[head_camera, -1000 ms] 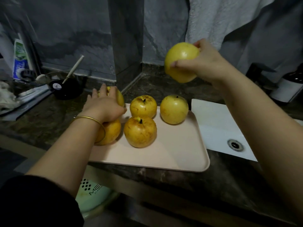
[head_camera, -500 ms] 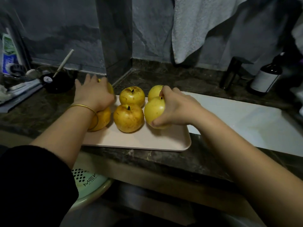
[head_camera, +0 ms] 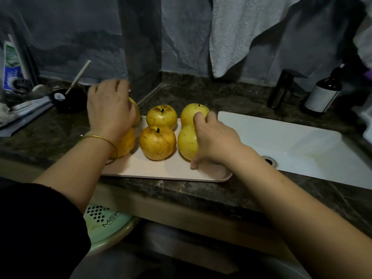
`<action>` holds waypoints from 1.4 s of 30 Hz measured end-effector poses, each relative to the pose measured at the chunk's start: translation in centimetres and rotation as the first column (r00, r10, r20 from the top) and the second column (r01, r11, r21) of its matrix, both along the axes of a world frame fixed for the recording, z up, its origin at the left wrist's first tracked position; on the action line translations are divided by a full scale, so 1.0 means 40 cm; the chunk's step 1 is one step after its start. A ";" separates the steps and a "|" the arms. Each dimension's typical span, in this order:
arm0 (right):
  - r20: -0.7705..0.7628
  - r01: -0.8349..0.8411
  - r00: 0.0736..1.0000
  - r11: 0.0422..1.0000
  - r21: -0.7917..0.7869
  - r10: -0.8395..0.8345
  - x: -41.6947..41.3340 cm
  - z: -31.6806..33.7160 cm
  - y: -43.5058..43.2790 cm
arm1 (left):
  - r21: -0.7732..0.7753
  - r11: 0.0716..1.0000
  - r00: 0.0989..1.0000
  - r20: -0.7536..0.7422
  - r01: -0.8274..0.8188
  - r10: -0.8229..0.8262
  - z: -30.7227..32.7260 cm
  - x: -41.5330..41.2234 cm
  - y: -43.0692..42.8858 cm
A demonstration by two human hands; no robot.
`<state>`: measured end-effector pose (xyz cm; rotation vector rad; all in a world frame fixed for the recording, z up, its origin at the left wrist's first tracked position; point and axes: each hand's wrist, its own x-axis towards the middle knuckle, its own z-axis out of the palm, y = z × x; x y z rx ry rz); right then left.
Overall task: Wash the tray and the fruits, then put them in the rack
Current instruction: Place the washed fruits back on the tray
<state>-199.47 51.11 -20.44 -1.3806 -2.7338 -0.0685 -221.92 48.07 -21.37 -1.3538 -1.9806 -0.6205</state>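
My left arm: black sleeve (head_camera: 40,228) pushed up, thin gold bangle (head_camera: 102,140) at wrist. Right arm (head_camera: 291,198) bare.

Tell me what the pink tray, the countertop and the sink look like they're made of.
Tray: probably matte plastic; uniform pale pink, thin rounded rim, no glare. Countertop: polished stone, likely marble; dark with pale veins. Sink: glossy white, ceramic or similar; soft reflections.

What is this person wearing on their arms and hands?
The left hand is bare, with a thin gold bangle round the wrist and a black sleeve pushed up past the forearm. The right hand is bare too: no glove, ring or bracelet shows, and no sleeve covers the visible forearm.
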 end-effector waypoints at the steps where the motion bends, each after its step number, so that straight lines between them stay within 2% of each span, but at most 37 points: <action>1: 0.015 -0.002 1.000 1.000 0.016 0.001 0.001 -0.001 -0.002 | 0.009 1.000 1.000 0.003 0.001 -0.001 0.000 0.001 -0.001; 4: 0.025 -0.013 1.000 1.000 -0.006 0.013 0.010 0.003 0.001 | 0.028 0.999 1.000 0.009 -0.029 0.029 0.003 0.006 -0.007; 6: -0.022 -0.009 1.000 0.992 -0.127 0.007 0.019 0.018 0.009 | 0.047 0.998 0.999 0.014 -0.031 0.030 0.008 0.014 -0.011; 8: -0.176 -0.015 0.984 0.964 -0.264 -0.033 0.026 0.034 0.025 | 0.058 0.998 1.000 0.014 -0.022 0.021 0.013 0.020 -0.016; 9: -0.294 -0.014 0.953 0.961 -0.275 -0.070 0.028 0.037 0.037 | 0.063 0.998 1.000 0.011 -0.014 0.014 0.016 0.023 -0.019; 11: -0.496 0.063 0.854 0.977 -0.201 -0.157 0.035 0.033 0.072 | 0.081 0.997 1.000 -0.001 0.004 -0.003 0.016 0.028 -0.027; 12: -0.539 0.137 0.818 0.978 -0.155 -0.200 0.042 0.026 0.090 | 0.096 0.995 1.000 -0.012 0.012 -0.011 0.015 0.032 -0.032; 14: -0.472 0.296 0.829 0.952 -0.082 -0.299 0.062 0.007 0.126 | 0.137 0.990 0.999 -0.036 0.035 -0.030 0.009 0.046 -0.043; 16: -0.247 0.399 0.882 0.915 -0.058 -0.400 0.081 -0.021 0.156 | 0.180 0.981 0.996 -0.069 0.073 -0.061 -0.003 0.068 -0.054; 18: -0.060 0.435 0.895 0.896 -0.093 -0.441 0.091 -0.049 0.168 | 0.211 0.968 0.981 -0.165 0.138 -0.104 -0.018 0.095 -0.060; 20: 0.009 0.438 0.898 0.891 -0.119 -0.440 0.091 -0.071 0.171 | 0.220 0.955 0.956 -0.257 0.201 -0.142 -0.031 0.123 -0.056; 23: 0.041 0.437 0.899 0.890 -0.128 -0.435 0.087 -0.093 0.177 | 0.247 0.937 0.941 -0.294 0.247 -0.170 -0.037 0.157 -0.038; 28: -0.030 0.423 0.897 0.877 -0.226 -0.441 0.077 -0.109 0.187 | 0.278 0.924 0.940 -0.288 0.263 -0.181 -0.034 0.190 -0.028; 36: -0.067 0.409 0.898 0.881 -0.236 -0.435 0.078 -0.122 0.204 | 0.231 0.892 0.911 -0.240 0.389 -0.335 -0.102 0.250 -0.043; 39: -0.236 0.425 0.848 0.875 -0.232 -0.474 0.094 -0.142 0.213 | 0.233 0.874 0.898 -0.233 0.425 -0.374 -0.105 0.263 -0.039; 42: -0.499 0.412 0.735 0.887 -0.210 -0.459 0.116 -0.161 0.223 | 0.219 0.832 0.857 -0.225 0.509 -0.464 -0.110 0.272 -0.033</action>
